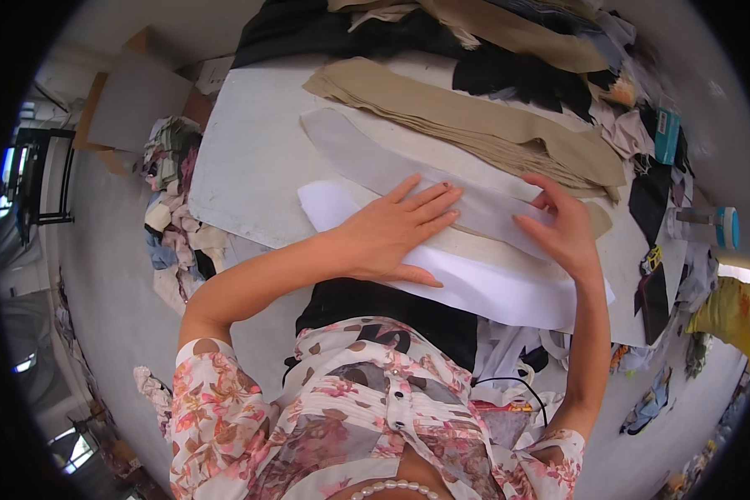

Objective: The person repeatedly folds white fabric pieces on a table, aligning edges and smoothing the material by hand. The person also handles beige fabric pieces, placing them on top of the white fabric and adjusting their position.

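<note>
Along the far edge of your pale table (246, 154), you have a spread of black cloth (304, 35). Beside the table on your left sits a heap of mixed fabric scraps (175, 229), with a cardboard box (137, 104) beyond it and a black frame (32, 171) farther out. To your right, you can see a small turquoise box (667, 136) near the table's edge, a yellow cloth (729, 321) farther out, and a blue scrap (648, 404) on the grey floor (596, 454).
</note>
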{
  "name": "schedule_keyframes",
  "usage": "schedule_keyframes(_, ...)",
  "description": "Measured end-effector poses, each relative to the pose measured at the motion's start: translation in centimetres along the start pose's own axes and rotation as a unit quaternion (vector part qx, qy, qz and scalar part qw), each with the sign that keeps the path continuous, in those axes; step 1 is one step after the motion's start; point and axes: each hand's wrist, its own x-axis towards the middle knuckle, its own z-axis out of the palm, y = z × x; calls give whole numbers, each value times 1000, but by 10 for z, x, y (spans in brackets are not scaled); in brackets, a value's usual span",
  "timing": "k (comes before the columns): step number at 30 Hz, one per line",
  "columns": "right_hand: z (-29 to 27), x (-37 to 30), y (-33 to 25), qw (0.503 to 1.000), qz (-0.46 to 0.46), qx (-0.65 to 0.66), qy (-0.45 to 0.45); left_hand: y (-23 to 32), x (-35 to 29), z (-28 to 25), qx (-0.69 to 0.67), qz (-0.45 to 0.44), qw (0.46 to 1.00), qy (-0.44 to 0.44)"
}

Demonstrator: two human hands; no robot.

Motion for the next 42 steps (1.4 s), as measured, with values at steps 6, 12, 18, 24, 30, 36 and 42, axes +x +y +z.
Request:
schedule_keyframes(6,-25,-16,24,996,79,-21,24,1,1,-5,0,4,1000,-6)
schedule_keyframes(12,-18,-18,35,996,57,-28,60,11,18,-26,22,-12,998,-52)
schedule_keyframes(18,-17,-15,31,996,67,-22,52,13,62,12,-49,125,990,34)
schedule_keyframes(24,-50,-31,41,995,85,-31,37,2,67,15,-46,136,990,-12)
schedule_keyframes(30,-57,-40,76,977,91,130,142,4,68,14,-39,141,989,-3)
schedule_keyframes(36,-46,-41,92,976,119,5,183,5,69,12,-21,128,991,-35)
schedule_keyframes(42,-49,-43,100,971,125,33,200,6,69,13,-25,125,991,-35)
